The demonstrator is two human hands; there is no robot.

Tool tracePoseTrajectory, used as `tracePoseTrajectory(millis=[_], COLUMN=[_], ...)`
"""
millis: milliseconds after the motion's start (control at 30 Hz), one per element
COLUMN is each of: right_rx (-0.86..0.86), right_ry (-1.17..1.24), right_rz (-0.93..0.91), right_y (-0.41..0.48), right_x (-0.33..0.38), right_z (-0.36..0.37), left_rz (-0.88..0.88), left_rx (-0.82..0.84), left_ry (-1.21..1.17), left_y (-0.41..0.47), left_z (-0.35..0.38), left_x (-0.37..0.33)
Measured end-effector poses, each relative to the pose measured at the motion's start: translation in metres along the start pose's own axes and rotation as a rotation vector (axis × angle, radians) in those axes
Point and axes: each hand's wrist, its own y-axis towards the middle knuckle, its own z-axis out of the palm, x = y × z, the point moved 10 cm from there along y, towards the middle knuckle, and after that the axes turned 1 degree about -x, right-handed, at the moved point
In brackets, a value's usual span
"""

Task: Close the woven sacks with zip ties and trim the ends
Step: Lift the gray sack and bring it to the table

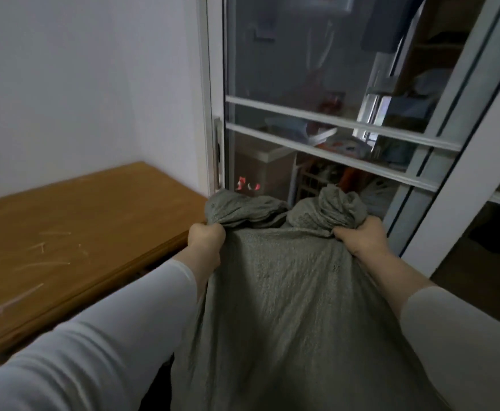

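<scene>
The grey sack point(290, 307) hangs in front of me, its long axis running from 6 o'clock up to 12 o'clock, with the gathered top edge pointing away toward the glass door point(317, 84). My left hand point(205, 237) is fisted round the bunched corner at 11 o'clock, and my right hand point(361, 237) is fisted round the other bunch at 1 o'clock. Both arms reach forward in white sleeves, knuckles up. A scratched wooden table point(64, 232) lies at 9 o'clock.
</scene>
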Motion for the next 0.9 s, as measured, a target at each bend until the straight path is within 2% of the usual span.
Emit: tracePoseTrajectory(millis=[100,233,533,767,900], right_rx=[0.053,0.108,0.218,0.289,0.438], right_ry=[-0.027,-0.087,-0.089,-0.135,-0.298], right_rz=[0.097,0.179,0.287,0.285,0.375], right_y=[-0.004,-0.005,0.01,0.031,0.032], right_x=[-0.04,-0.084,-0.137,-0.149,-0.199], right_z=[0.051,0.121,0.275,0.352,0.377], left_rz=[-0.127,-0.165,-0.285,-0.317,-0.389], left_rx=[0.021,0.052,-0.055,-0.078,0.019], left_ry=[0.034,0.119,0.078,0.154,0.252], left_y=[0.044,0.093,0.194,0.248,0.252], left_z=[-0.01,-0.025,-0.079,-0.102,-0.089], left_x=[0.061,0.112,0.19,0.234,0.277])
